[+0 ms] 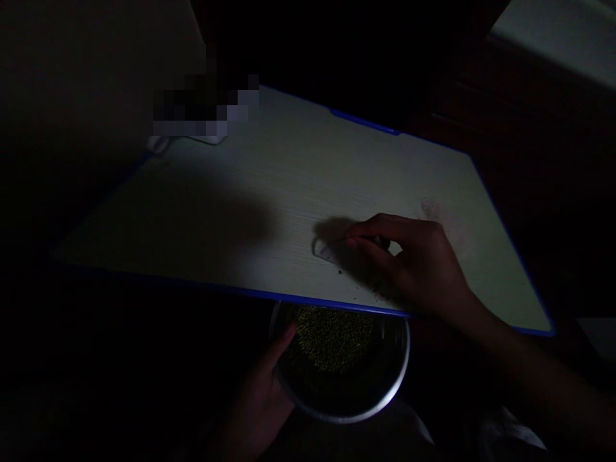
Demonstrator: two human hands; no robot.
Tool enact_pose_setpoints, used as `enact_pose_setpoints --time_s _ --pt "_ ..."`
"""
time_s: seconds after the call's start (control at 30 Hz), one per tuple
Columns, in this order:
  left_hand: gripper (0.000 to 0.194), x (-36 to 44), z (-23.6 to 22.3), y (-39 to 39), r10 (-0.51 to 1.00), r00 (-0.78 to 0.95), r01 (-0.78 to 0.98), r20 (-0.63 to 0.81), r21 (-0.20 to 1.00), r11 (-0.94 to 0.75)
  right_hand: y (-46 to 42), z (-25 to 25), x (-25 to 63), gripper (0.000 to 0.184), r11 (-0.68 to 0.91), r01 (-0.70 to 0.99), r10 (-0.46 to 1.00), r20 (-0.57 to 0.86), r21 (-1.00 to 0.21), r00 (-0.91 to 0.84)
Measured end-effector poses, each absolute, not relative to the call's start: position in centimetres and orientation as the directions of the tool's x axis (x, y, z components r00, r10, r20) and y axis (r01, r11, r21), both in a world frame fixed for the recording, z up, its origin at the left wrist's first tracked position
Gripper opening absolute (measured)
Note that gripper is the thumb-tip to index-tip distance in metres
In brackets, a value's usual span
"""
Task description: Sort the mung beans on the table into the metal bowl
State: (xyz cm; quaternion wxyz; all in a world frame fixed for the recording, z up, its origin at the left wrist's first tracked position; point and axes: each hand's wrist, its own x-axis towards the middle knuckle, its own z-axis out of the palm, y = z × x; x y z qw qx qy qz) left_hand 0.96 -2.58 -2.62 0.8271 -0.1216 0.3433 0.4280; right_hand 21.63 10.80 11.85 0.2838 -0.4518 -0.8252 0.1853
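Observation:
My left hand [262,401] grips a round metal bowl [392,391] by its left side, with the thumb over the rim. Small green beans [337,337], probably mung beans, lie inside the bowl, which sits just under the near edge of the board-like tabletop [298,160]. Above the tabletop, my right hand [409,253] is closed in a pinch on a small thin piece with a pale rounded end [321,249]; the dim light hides what it is. Dark specks [378,295] are scattered on the surface below this hand, near the edge.
A blue rim [308,299] runs around the tabletop. At its far left corner stands a phone-like thing on a white stand [212,131], partly pixelated. A faint smudge [430,208] marks the right side. The surroundings are very dark.

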Motion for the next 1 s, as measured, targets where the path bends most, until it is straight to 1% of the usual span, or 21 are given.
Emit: enact_pose_setpoints --time_s 0.1,0.17,0.3,0.5,0.63,0.77,0.87,1.0 --pt "0.023 -0.2 -3.4 -3.2 0.646 0.364 -0.797 -0.671 0.135 0.589 11.9 11.3 20.2 0.018 0.504 0.615 0.859 0.28 -0.606 -0.428" --pt "0.023 -0.5 -3.2 -3.1 0.649 0.341 -0.805 -0.68 0.145 0.575 12.4 11.1 19.6 0.016 0.48 0.599 0.869 0.257 -0.641 -0.423" --pt "0.031 0.1 -1.3 -2.2 0.67 0.36 -0.817 -0.649 0.127 0.562 12.6 11.1 18.7 0.013 0.419 0.585 0.89 0.185 -0.695 -0.417" --pt "0.045 0.7 0.6 -1.6 0.609 0.297 -0.835 -0.735 0.11 0.54 12.3 11.5 17.9 0.012 0.395 0.527 0.884 0.156 -0.752 -0.44" --pt "0.052 0.7 0.9 -1.6 0.569 0.283 -0.827 -0.772 0.103 0.552 11.9 11.3 17.6 0.011 0.339 0.478 0.897 0.125 -0.81 -0.424" --pt "0.053 0.9 1.2 -1.4 0.53 0.25 -0.829 -0.811 0.104 0.549 11.4 10.9 17.0 0.013 0.294 0.414 0.889 0.088 -0.862 -0.449" --pt "0.051 1.1 1.6 -1.3 0.524 0.226 -0.831 -0.821 0.118 0.544 11.0 10.8 16.6 0.013 0.246 0.391 0.896 0.054 -0.887 -0.44" --pt "0.05 1.2 1.8 -1.4 0.513 0.219 -0.821 -0.83 0.128 0.557 10.8 11.4 16.8 0.011 0.245 0.37 0.901 0.069 -0.896 -0.429"
